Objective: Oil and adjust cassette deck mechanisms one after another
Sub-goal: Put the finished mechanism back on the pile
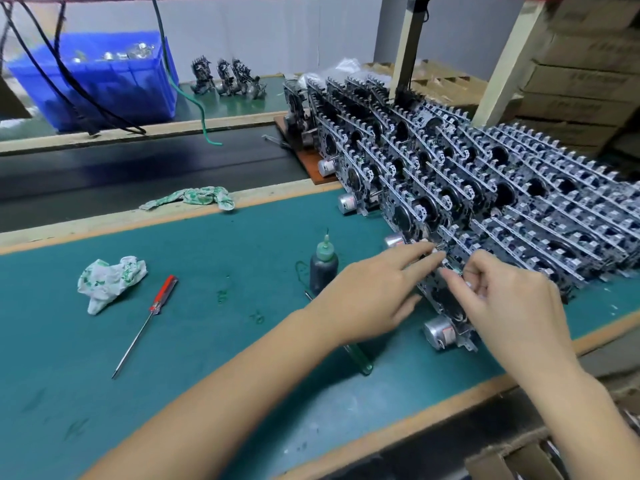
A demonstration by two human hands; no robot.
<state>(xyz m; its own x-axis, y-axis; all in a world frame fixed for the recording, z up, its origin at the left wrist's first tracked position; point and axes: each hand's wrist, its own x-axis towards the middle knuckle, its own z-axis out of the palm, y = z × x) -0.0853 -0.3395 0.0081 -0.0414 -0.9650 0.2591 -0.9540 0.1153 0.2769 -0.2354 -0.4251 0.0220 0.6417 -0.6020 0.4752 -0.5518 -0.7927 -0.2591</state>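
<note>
Both hands are working on the nearest deck (446,306), standing at the front end of the long stack (485,188). The left hand (367,296) is reaching in with straight fingers touching its top edge; the right hand (512,299) is pinching a small part there, too small to identify. Most of the stack is probably still waiting. The oil bottle (323,268) is standing just left of that deck, untouched. Farther left are lying a screwdriver (145,323) and rag (109,280); beyond, a blue bin (100,84).
</note>
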